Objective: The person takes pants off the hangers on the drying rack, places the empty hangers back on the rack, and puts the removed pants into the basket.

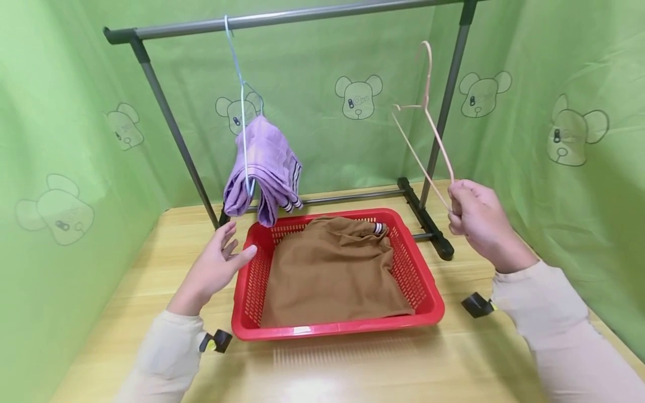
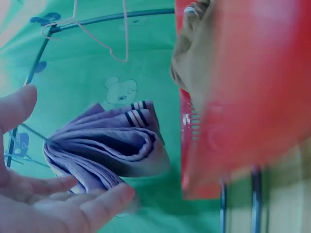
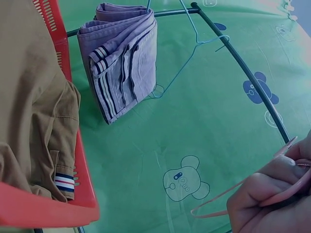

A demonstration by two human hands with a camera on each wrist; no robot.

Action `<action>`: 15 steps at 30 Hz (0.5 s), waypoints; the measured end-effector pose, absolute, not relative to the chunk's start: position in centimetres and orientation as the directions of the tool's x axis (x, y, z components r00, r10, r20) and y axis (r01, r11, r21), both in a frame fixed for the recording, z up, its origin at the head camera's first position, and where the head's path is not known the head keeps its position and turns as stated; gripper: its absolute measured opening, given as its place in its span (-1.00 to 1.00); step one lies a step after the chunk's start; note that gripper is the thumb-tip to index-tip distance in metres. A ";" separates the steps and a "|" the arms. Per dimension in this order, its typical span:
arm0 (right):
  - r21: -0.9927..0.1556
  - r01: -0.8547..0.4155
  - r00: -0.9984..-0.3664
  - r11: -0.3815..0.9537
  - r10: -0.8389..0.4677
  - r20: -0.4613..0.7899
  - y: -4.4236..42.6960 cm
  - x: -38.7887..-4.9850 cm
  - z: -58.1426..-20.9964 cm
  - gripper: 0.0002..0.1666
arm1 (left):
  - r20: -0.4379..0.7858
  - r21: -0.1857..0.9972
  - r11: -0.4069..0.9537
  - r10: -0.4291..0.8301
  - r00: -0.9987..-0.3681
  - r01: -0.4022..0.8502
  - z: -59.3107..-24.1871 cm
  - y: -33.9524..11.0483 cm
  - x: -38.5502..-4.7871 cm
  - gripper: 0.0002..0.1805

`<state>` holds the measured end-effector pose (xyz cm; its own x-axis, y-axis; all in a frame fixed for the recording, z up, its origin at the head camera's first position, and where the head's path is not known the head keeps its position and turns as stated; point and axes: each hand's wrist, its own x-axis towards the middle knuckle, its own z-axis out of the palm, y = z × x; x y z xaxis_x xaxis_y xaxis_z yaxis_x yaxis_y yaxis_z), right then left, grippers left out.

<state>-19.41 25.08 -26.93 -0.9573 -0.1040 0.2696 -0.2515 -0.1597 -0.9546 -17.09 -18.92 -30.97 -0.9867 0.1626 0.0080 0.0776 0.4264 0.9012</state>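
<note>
My right hand (image 1: 478, 221) grips a pink wire hanger (image 1: 437, 131) by one lower corner, and its hook stands in the air below the rail. Beside the basket's left rim my left hand (image 1: 214, 268) is held with fingers spread, holding nothing. A folded purple garment (image 1: 267, 151) with striped cuffs is draped over a light blue hanger (image 1: 243, 106), whose hook is on the rail. In the left wrist view the left hand (image 2: 63, 206) appears close to that purple garment (image 2: 112, 141). A brown garment (image 1: 332, 274) with a striped cuff lies in the red basket (image 1: 337, 330).
The grey metal rail (image 1: 312, 14) of a clothes rack spans the back, its legs (image 1: 176, 129) and a black foot (image 1: 428, 224) behind and beside the basket. Below is a wooden surface (image 1: 322, 380). Green curtains (image 1: 55, 140) with bear prints enclose the sides and back.
</note>
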 end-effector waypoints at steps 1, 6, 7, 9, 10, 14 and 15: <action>-0.954 -0.252 -0.957 -0.161 -0.104 0.271 25.1 -19.4 -26.9 -0.69 | -0.003 0.909 0.413 0.150 -0.989 0.059 -31.2 -19.1 -16.9 -0.06; -0.959 -0.251 -0.960 -0.131 -0.094 0.264 25.0 -19.5 -26.4 -0.68 | -0.053 0.950 0.312 0.089 -0.995 -0.023 -32.9 -19.1 -16.1 -0.07; -0.961 -0.250 -0.961 -0.117 -0.089 0.260 25.0 -19.5 -26.3 -0.68 | -0.062 0.962 0.270 0.081 -0.995 -0.038 -33.3 -19.0 -16.0 -0.09; -0.964 -0.247 -0.963 -0.102 -0.085 0.256 25.0 -19.7 -26.0 -0.67 | -0.078 0.983 0.172 0.064 -0.995 -0.066 -34.1 -18.9 -15.6 -0.12; -0.964 -0.247 -0.964 -0.094 -0.081 0.255 24.9 -19.7 -25.9 -0.67 | -0.084 0.990 0.121 0.054 -0.995 -0.077 -34.4 -18.8 -15.4 -0.14; -0.957 -0.259 -0.958 -0.131 -0.088 0.272 24.9 -20.1 -25.3 -0.68 | -0.093 0.995 -0.022 0.030 -0.995 -0.093 -35.6 -18.4 -15.0 -0.16; -0.954 -0.262 -0.957 -0.146 -0.089 0.276 24.9 -20.2 -25.1 -0.68 | -0.095 0.995 -0.040 0.025 -0.995 -0.096 -35.9 -18.3 -14.9 -0.16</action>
